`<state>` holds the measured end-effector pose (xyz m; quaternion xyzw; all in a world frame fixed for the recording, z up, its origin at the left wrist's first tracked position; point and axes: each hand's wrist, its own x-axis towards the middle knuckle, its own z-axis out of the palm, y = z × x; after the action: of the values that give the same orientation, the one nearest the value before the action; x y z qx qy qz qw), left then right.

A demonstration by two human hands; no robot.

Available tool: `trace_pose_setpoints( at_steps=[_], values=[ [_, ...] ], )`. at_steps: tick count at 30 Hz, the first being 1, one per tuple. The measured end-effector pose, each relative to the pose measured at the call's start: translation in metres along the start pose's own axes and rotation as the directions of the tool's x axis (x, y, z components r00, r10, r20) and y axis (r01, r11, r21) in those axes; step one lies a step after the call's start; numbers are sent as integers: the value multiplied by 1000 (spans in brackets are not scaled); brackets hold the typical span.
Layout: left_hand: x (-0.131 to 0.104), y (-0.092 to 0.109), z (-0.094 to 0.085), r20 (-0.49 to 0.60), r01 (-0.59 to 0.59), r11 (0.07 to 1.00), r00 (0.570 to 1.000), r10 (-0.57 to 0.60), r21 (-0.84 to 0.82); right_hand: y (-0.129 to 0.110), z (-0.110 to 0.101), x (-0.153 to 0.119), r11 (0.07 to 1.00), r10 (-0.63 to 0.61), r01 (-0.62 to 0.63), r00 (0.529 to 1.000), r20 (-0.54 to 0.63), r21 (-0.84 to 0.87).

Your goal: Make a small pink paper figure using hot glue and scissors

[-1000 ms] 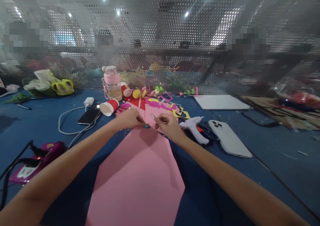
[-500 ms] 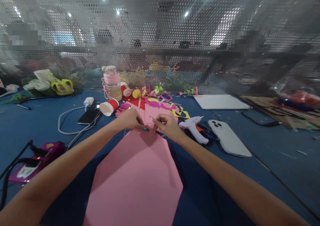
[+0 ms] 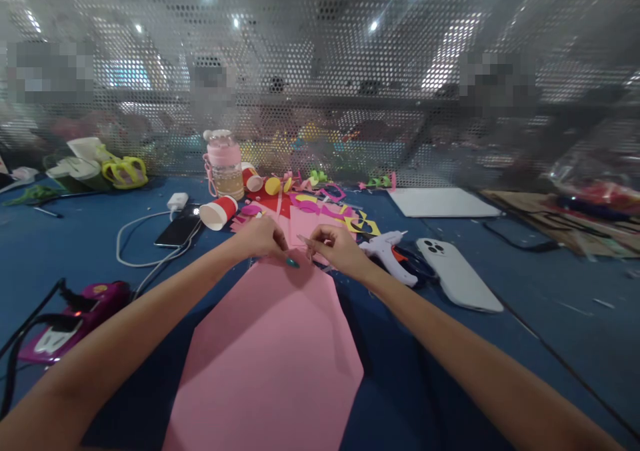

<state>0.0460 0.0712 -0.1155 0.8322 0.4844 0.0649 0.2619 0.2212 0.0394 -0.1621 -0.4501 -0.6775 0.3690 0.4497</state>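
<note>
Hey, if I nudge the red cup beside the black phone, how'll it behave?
The cup lies on its round side, so it would probably roll, though the phone might check it. It looks like paper, so likely light and easily dented.

Pink sheet [image 3: 270, 358]: bottom cut off | mesh panel [image 3: 310, 58]: background blurred | right hand [image 3: 336, 248]: fingertip detail unclear

Lots of pink here: plain pink sheet [image 3: 273, 358], pink-topped bottle [image 3: 223, 164]. Blue table [image 3: 400, 344], purple power strip [image 3: 83, 318], red-and-white cup [image 3: 219, 212], grey mesh dotted with holes [image 3: 320, 58].
</note>
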Motion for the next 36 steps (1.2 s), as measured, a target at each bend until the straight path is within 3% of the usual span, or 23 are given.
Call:
trace_pose_setpoints(
  at_steps=[8, 12, 22, 30, 36],
  values=[
    [-1, 1, 0, -27, 3, 999, 1000, -4, -49, 0, 2, 1, 996, 53, -45, 994, -95, 82],
    [-1, 0, 0, -28, -24, 997, 999, 22, -68, 1, 2, 1, 990, 97, -92, 994, -43, 108],
    [3, -8, 0, 14, -104, 981, 994, 108, -166, 0, 2, -1, 999, -49, 50, 989, -140, 5],
    [2, -11, -1, 115, -85, 971, 987, 112, -223, -2, 3, -4, 999, -50, 48, 993, -110, -17],
    [-1, -4, -3, 66, -46, 983, 996, 58, -180, -1, 3, -2, 999, -40, 41, 994, -101, 1]
  ],
)
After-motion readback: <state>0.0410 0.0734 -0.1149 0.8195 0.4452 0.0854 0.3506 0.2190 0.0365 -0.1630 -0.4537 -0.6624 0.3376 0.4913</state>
